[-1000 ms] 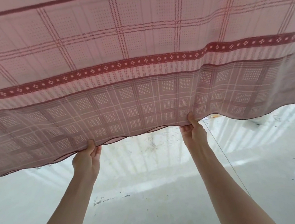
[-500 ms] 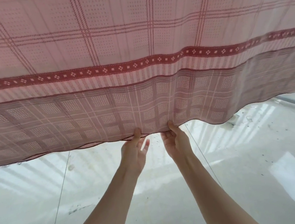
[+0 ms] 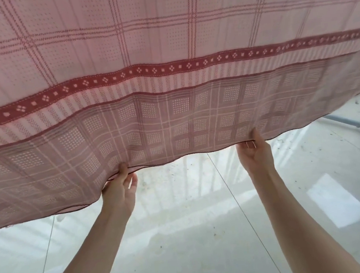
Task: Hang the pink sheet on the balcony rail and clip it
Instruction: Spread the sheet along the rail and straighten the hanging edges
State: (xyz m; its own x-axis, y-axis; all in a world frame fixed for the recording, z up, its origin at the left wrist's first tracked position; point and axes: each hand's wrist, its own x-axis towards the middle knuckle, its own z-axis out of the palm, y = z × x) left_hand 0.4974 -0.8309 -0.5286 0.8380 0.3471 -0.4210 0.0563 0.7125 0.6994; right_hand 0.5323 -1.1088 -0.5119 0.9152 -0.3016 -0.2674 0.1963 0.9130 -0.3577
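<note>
We've got the pink sheet (image 3: 169, 76) spread across the whole top of the view, and its lower hem runs in a wavy line from low on the left to higher on the right. Our left hand (image 3: 120, 194) pinches that hem a bit left of the middle, thumb in front, fingers behind the cloth. Our right hand (image 3: 255, 153) pinches the hem further right, well apart from the left one. Below the hem it's all open: pale concrete floor (image 3: 184, 244), speckled with dirt, with a couple of thin lines crossing it and a bright patch of light (image 3: 338, 201) on the right. The cloth is see-through pink with a darker red check, a dark red band of white diamonds, and a duller doubled strip along the bottom edge.
</note>
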